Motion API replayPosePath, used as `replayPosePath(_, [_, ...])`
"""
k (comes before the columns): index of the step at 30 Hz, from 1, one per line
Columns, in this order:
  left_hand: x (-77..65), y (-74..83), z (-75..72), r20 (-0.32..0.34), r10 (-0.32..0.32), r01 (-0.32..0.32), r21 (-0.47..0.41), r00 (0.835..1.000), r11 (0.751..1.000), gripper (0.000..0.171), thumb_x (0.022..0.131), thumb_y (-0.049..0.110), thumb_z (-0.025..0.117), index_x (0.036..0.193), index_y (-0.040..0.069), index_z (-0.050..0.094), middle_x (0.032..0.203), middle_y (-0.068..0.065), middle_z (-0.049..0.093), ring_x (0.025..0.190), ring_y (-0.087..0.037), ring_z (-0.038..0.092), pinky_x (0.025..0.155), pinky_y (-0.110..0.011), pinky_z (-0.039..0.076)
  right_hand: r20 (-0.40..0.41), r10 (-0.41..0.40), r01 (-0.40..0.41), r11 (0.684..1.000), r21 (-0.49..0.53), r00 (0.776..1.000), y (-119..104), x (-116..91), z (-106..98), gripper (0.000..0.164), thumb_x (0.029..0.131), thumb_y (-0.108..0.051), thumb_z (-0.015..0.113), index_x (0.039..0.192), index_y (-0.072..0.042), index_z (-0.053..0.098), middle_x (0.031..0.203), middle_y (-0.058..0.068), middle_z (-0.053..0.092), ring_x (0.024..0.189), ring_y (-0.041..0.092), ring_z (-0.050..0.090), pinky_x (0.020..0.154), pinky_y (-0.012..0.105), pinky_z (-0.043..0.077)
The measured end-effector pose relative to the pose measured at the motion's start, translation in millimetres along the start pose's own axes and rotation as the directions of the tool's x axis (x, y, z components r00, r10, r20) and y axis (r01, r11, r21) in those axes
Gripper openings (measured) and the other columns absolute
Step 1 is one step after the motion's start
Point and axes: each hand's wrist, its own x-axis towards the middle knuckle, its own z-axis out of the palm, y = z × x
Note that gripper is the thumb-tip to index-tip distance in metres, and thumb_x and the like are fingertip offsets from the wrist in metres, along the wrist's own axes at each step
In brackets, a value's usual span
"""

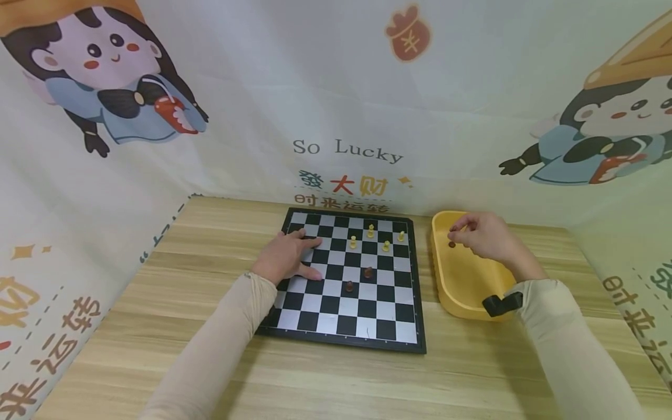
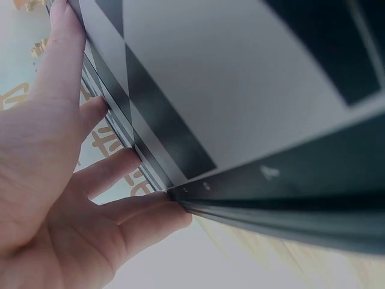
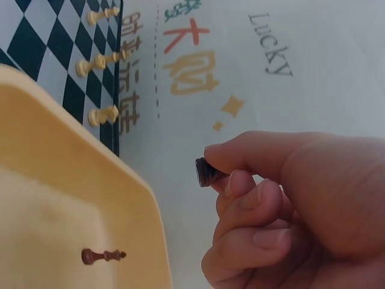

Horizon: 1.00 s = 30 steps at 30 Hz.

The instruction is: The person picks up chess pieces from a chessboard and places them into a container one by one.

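Note:
My right hand [image 1: 480, 236] is raised over the yellow bin [image 1: 440, 274], its thumb and fingers pinching a small dark chess piece [image 3: 207, 173]. Only the round base of that piece shows clearly; the rest is hidden by the fingers. Inside the bin a reddish-brown chess king [image 3: 103, 256] stands upright. On the left part of the black-and-white chessboard [image 1: 336, 306], my left hand [image 1: 286, 255] rests with its fingers spread. Two dark brown pieces, one [image 1: 368, 272] slightly behind the other [image 1: 349, 286], stand near the board's middle.
Several pale yellow chess pieces, among them one pawn-like piece [image 1: 353, 242], stand toward the board's far right. Board and bin sit side by side on a wood-grain table [image 1: 294, 385]. A printed cloth [image 1: 336, 105] hangs behind and along both sides.

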Motion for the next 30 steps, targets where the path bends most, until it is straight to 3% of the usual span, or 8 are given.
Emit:
replayPosePath(10, [-1.6, 0.8, -0.8, 0.021, -0.016, 0.016, 0.000, 1.000, 1.000, 0.093, 0.079, 0.064, 0.072, 0.157, 0.024, 0.042, 0.164, -0.020, 0.034, 0.156, -0.033, 0.030, 0.128, -0.057, 0.025, 0.018, 0.110, -0.112, 0.987, 0.114, 0.994, 13, 19, -10, 0.033, 0.101, -0.025, 0.060, 0.120, 0.001, 0.062, 0.076, -0.004, 0.061, 0.054, 0.007, 0.047, 0.053, 0.026, 0.045])
replayPosePath(23, [-3.8, -0.2, -2.9, 0.011, -0.008, 0.008, 0.028, 1.000, 1.000, 0.092, 0.079, 0.066, 0.071, 0.156, 0.023, 0.044, 0.163, -0.022, 0.036, 0.155, -0.035, 0.033, 0.127, -0.057, 0.027, 0.004, 0.166, -0.165, 0.978, 0.130, 0.986, 33, 41, -8, 0.037, 0.103, -0.024, 0.057, 0.128, 0.004, 0.059, 0.067, -0.008, 0.059, 0.053, 0.009, 0.047, 0.055, 0.028, 0.046])
replayPosePath(30, [-5.2, 1.4, -3.1, 0.007, -0.010, 0.010, -0.003, 1.000, 1.000, 0.091, 0.079, 0.064, 0.072, 0.156, 0.024, 0.045, 0.164, -0.021, 0.036, 0.155, -0.035, 0.032, 0.128, -0.056, 0.026, 0.046, 0.199, -0.204, 0.965, 0.167, 0.979, 46, 47, -2, 0.035, 0.103, -0.019, 0.055, 0.127, 0.007, 0.055, 0.061, -0.008, 0.056, 0.048, 0.007, 0.041, 0.052, 0.027, 0.042])
